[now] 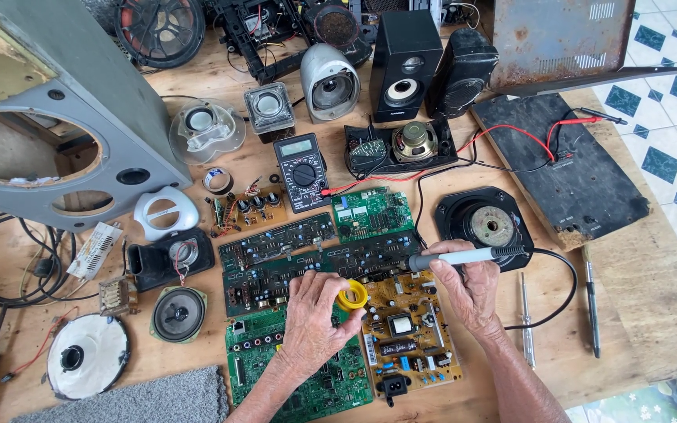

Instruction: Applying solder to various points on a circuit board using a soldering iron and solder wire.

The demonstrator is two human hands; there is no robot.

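Left hand: the left hand (313, 312) is curled shut around a small yellow roll (352, 295), which peeks out at the fingertips.
Right hand: the right hand (466, 288) is closed around the grey handle of a soldering tool (456, 257); the tool's tip points toward the left hand.
Cord: a black cord (564, 291) runs from the tool's back end and loops around past the right wrist.
Under the hands: a yellow-brown board (409, 337) full of small parts lies on the desk (636, 313), right below both hands.
Beside the left hand: a green board (256, 345) lies touching the yellow-brown one.
Past the fingers: a black meter (302, 171) and more green boards.
Right of the right hand: two thin screwdrivers (591, 298) lie near.
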